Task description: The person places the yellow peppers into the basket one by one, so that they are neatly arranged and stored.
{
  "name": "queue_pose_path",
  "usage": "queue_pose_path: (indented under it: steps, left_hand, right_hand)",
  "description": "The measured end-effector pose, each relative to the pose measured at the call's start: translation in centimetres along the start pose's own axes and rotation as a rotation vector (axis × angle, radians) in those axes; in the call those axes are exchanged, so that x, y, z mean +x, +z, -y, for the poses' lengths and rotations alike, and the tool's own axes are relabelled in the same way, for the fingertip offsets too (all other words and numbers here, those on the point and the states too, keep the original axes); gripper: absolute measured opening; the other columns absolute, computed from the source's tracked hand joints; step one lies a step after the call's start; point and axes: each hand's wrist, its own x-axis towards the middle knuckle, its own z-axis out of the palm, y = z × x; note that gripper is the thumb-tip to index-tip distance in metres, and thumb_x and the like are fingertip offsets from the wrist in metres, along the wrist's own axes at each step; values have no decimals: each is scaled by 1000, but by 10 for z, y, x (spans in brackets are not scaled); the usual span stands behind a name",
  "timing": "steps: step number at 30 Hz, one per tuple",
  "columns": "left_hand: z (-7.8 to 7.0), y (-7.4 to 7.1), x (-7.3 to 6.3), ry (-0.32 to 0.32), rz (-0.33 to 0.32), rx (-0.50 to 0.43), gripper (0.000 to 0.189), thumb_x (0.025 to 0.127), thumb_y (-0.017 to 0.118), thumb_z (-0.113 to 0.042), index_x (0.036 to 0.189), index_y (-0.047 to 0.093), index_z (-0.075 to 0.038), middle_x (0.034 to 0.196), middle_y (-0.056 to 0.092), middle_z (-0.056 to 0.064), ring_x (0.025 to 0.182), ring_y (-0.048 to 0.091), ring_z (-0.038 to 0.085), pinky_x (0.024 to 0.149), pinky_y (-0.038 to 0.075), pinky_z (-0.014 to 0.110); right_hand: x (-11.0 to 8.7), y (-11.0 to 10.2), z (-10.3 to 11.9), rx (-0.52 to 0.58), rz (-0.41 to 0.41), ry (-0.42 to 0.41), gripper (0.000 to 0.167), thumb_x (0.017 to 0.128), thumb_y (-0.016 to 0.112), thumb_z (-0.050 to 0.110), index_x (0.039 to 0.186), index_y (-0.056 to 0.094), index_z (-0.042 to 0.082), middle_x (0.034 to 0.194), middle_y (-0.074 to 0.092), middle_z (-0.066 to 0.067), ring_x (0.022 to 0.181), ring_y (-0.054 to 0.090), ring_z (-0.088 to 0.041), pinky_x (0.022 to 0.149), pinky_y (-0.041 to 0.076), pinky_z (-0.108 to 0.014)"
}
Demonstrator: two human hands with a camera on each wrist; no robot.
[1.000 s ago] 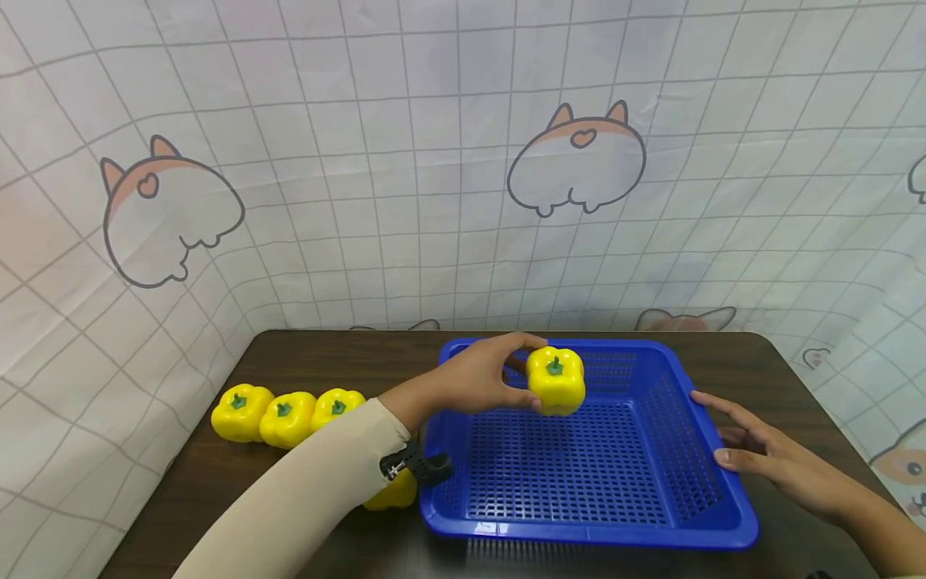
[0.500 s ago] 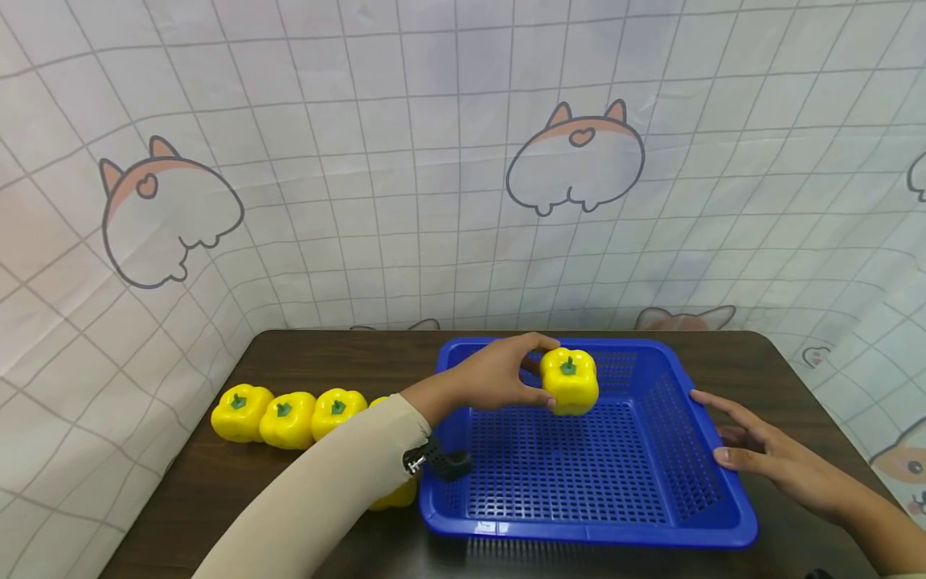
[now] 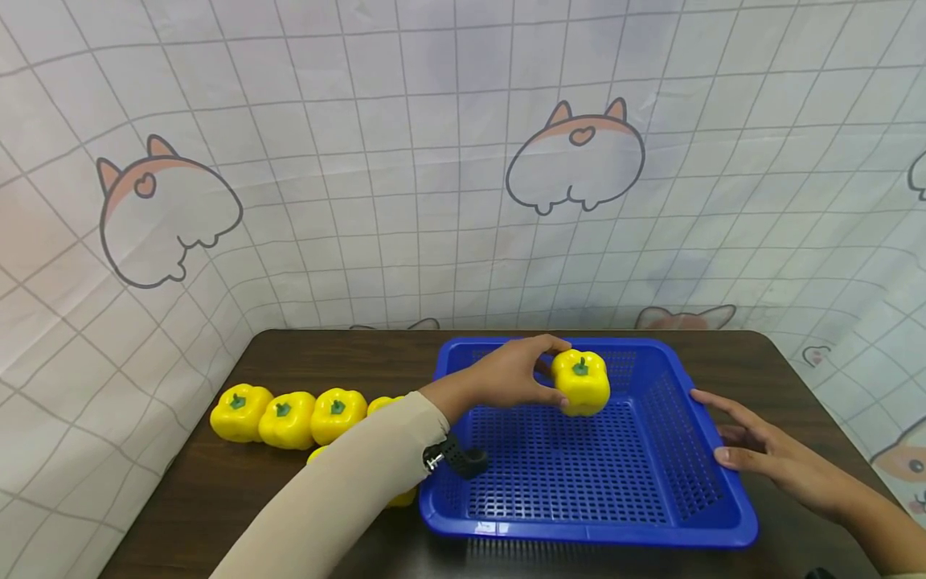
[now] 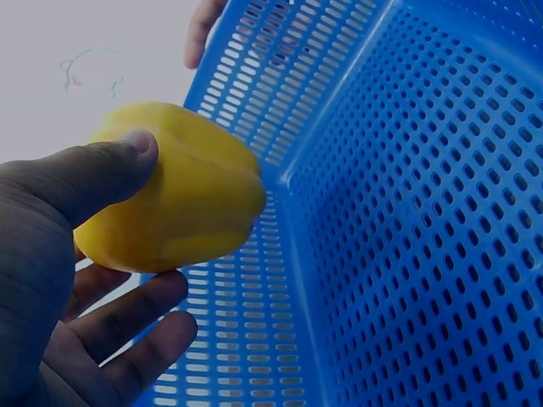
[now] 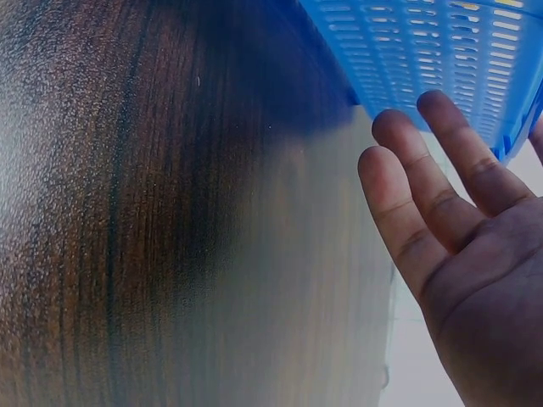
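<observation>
My left hand (image 3: 510, 375) grips a yellow bell pepper (image 3: 581, 383) with a green stem, holding it over the blue basket (image 3: 564, 534). In the left wrist view the thumb lies on one side of the bell pepper (image 4: 182, 191) and fingers reach under it, with the perforated basket floor beyond. My right hand (image 3: 767, 454) is at the basket's right rim, fingers fairly straight and fingertips right at the edge. The right wrist view shows that hand (image 5: 475, 220) with extended fingers beside the basket's outer wall (image 5: 407, 51).
Several more yellow bell peppers (image 3: 242, 412) stand on the dark wooden table (image 3: 347, 354) left of the basket, some partly hidden behind my left sleeve (image 3: 347, 482). A white gridded cloth (image 3: 463, 265) with animal drawings hangs behind the table.
My left hand has moved to the right over the basket with the bell pepper in its grip. The right hand and the basket have stayed in place.
</observation>
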Motion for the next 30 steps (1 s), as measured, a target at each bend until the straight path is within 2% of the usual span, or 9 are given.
queue_pose_path:
  steps: [12, 17, 22, 30]
  left_hand:
    - [1, 14, 11, -4, -2, 0, 75, 85, 87, -27, 148, 50, -14, 137, 59, -3, 109, 64, 8, 88, 52, 19]
    - [1, 19, 13, -13, 4, -11, 76, 85, 87, -26, 149, 49, -13, 141, 57, -1, 111, 64, 8, 88, 52, 18]
    - [0, 24, 17, -22, 4, -8, 77, 85, 87, -27, 150, 48, -14, 144, 55, -1, 112, 64, 9, 88, 51, 18]
    - [0, 30, 25, -33, -15, -10, 74, 84, 88, -25, 146, 51, -14, 139, 57, -1, 106, 64, 7, 85, 52, 18]
  right_hand:
    - [-2, -1, -7, 11, -4, -17, 69, 106, 40, 7, 166, 9, 22, 152, 26, -44, 124, 50, 2, 89, 56, -31]
    - [-1, -1, -11, -2, -11, -22, 69, 106, 40, 8, 166, 9, 23, 152, 24, -44, 123, 49, 5, 88, 56, -30]
    - [-1, 0, -10, -15, -16, -23, 69, 106, 40, 8, 166, 9, 21, 152, 26, -44, 123, 49, 4, 87, 56, -30]
    - [0, 1, -7, 6, -5, -33, 68, 106, 40, 6, 165, 10, 20, 151, 27, -45, 124, 53, -2, 89, 56, -32]
